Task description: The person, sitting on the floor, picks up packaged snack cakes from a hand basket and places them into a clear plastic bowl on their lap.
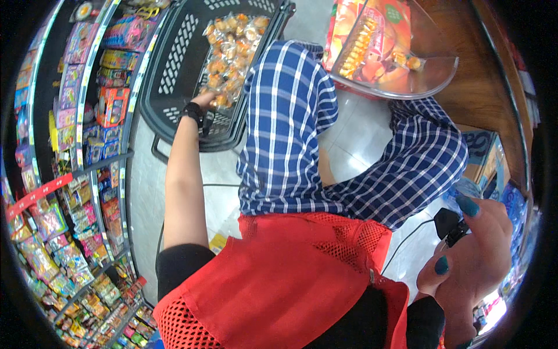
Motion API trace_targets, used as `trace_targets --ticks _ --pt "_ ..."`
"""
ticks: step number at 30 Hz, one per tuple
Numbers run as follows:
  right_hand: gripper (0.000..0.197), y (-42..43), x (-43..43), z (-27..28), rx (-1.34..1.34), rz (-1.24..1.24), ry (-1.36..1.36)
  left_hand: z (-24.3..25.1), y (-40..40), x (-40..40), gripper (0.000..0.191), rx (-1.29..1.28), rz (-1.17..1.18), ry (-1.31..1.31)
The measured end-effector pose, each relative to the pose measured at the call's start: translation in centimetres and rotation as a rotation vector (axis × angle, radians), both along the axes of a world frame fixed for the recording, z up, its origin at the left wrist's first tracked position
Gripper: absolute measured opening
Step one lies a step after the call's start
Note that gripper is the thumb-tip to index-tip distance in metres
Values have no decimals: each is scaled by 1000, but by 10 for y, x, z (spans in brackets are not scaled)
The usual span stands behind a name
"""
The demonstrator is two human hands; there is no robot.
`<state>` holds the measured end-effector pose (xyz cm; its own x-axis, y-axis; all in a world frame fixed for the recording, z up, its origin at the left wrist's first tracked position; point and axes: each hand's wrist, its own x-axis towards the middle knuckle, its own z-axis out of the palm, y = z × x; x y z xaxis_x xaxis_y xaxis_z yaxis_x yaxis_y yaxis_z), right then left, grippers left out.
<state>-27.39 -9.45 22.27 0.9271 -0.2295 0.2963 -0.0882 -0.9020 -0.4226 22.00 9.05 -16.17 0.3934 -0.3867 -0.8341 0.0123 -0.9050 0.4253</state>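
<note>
My left hand (pixel 204 101), with a black band at the wrist, reaches into a dark grey plastic shopping basket (pixel 176 56). Its fingers touch the near end of a heap of clear-wrapped orange and cream pieces (pixel 231 56), which look like sweets or small snacks. The fingertips are partly hidden, so a grasp is not clear. My right hand (pixel 471 248), with teal nails, is raised close to the camera at the lower right. A black device (pixel 451 227) with a cable shows beside its fingers; whether it is held or worn is unclear.
Shelves of packaged goods (pixel 78 100) curve along the left. A clear plastic bin (pixel 392 87) with a few wrapped pieces stands beyond my knees, by a red-orange printed package (pixel 392 26). Right of me are a wooden panel (pixel 462 91) and a cardboard box (pixel 484 161).
</note>
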Motion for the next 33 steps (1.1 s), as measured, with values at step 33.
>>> trace_targets --ticks 33 --pt "48 -17 -15 -92 165 -508 12 155 23 -127 54 -309 -570 182"
